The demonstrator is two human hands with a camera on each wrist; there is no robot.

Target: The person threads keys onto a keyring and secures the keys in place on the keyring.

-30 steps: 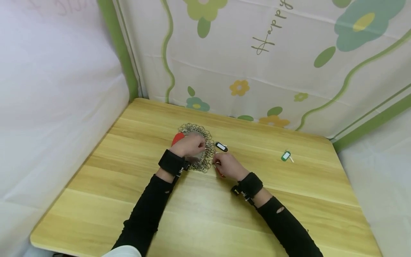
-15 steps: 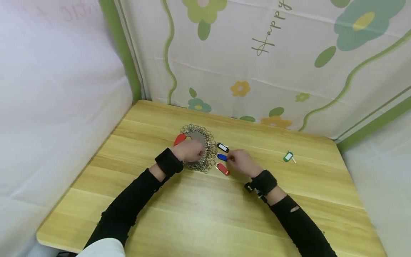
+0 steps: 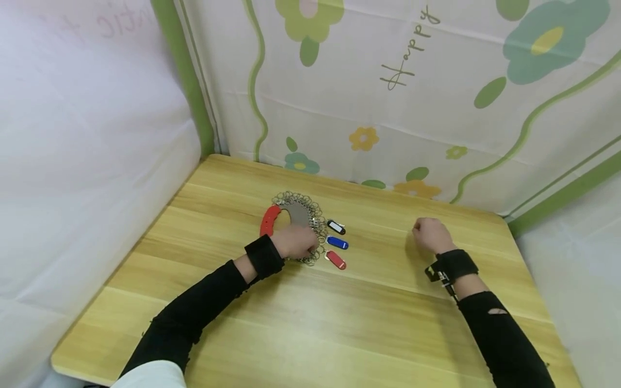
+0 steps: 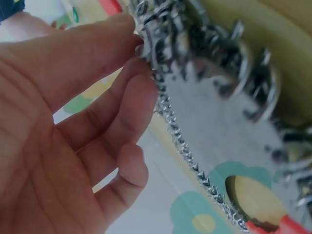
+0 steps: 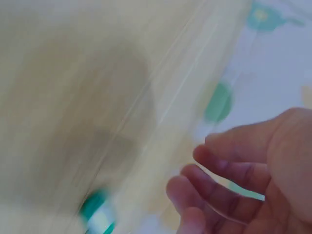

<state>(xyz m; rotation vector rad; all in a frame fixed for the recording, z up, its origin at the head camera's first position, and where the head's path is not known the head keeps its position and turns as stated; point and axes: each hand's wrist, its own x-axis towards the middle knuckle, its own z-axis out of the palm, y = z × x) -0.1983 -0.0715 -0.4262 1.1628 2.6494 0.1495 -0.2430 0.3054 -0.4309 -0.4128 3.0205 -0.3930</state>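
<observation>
A grey metal plate [image 3: 297,213] with a red handle [image 3: 268,221] lies on the left of the table, its curved edge crowded with metal rings [image 4: 195,170]. My left hand [image 3: 295,241] is over its near part, thumb and forefinger pinching a ring at the edge. Right of the rings, a black key tag [image 3: 336,227], a blue key tag [image 3: 337,242] and a red key tag [image 3: 336,260] form a column. My right hand [image 3: 432,235] hovers far to the right, fingers loosely bent and holding nothing. In the right wrist view, a green key tag [image 5: 99,213] shows near its fingertips; the hand hides it in the head view.
The wooden table [image 3: 310,323] has a white curtain [image 3: 97,161] on its left side. Behind it hangs a flower-printed cloth [image 3: 330,108] with green trim. More white cloth [image 3: 577,258] hangs on the right.
The right hand first left the red tag, then let go of the blue tag beside the black one, and moved right to the green tag. The left hand slid slightly nearer along the rings.
</observation>
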